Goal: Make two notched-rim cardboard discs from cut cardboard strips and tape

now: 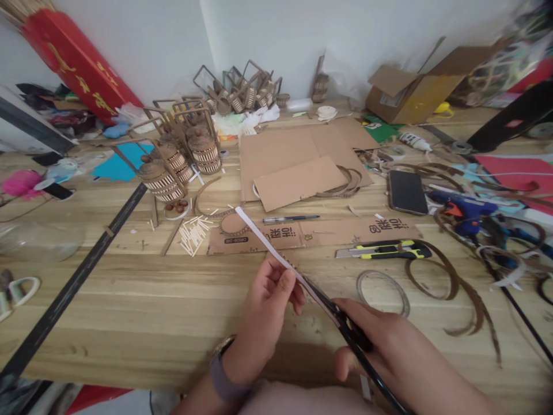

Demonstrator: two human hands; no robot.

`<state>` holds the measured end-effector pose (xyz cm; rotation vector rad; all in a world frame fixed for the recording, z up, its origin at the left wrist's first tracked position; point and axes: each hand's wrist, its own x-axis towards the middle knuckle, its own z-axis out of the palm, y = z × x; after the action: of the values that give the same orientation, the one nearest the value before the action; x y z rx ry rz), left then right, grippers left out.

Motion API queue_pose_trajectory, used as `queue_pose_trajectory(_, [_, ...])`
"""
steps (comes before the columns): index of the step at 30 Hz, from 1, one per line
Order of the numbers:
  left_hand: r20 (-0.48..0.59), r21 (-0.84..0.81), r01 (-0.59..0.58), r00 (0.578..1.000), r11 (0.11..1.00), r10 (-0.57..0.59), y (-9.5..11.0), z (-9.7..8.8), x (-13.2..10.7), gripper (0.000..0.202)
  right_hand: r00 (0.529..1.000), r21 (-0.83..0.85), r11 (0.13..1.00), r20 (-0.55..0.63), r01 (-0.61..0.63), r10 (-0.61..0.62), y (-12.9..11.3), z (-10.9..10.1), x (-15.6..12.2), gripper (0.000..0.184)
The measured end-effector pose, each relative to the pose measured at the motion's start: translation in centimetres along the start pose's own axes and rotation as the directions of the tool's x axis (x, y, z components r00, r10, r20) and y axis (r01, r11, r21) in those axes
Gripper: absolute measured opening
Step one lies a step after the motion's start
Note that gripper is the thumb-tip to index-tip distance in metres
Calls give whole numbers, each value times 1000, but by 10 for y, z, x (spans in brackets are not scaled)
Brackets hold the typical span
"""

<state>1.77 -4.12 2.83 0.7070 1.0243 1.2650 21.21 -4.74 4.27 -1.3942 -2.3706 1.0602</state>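
A narrow white strip (254, 230) runs slantwise in front of me, pinched between the thumb and fingers of my left hand (270, 297). Closed round a pair of black-handled scissors (356, 334) is my right hand (400, 340). The dark blades lie along the strip's lower part, just right of my left fingers. Whether they are cutting into it, I cannot tell. Under the strip's far end lies a printed cardboard strip (332, 233), with a dark toothed ring (233, 223) on its left part. A yellow and black utility knife (384, 249) rests beyond my right hand.
Small basket-like models (205, 151) with tall handles stand at the back left, near loose sticks (194, 235). Cardboard sheets (280, 141) lie mid-table. A phone (406, 191), a blue glue gun (464, 207) and curled brown strips (475, 305) crowd the right side.
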Motion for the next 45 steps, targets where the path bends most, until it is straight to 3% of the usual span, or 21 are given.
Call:
queue_pose_trajectory(2, [-21,11,-32,999,999,33,1,-1,1,35,1000,-35,999,1,6,-6,1,0,-1,16])
queue_pose_trajectory(12, [-31,-79,14,999,997,-17,-12,4,-3,36,989,-282,956,-96,78,-109,-8,-6,4,37])
queue_pose_trajectory(19, [-44,-105,14,999,994,-19,-12,5,-5,38,995,-261,962,-49,76,-92,-9,-4,4,21])
queue_pose_trajectory(30, [-63,-130,11,998,991,-19,-12,6,-6,42,982,-278,955,-124,104,-143,2,6,5,11])
queue_pose_trajectory(36, [-29,-131,-19,999,991,16,-14,7,-7,37,964,-356,924,-164,140,-209,-9,-3,9,28])
queue_pose_trajectory(45, [-15,-101,-36,999,994,34,-16,5,-10,34,926,-381,900,-218,210,-308,-12,-1,10,35])
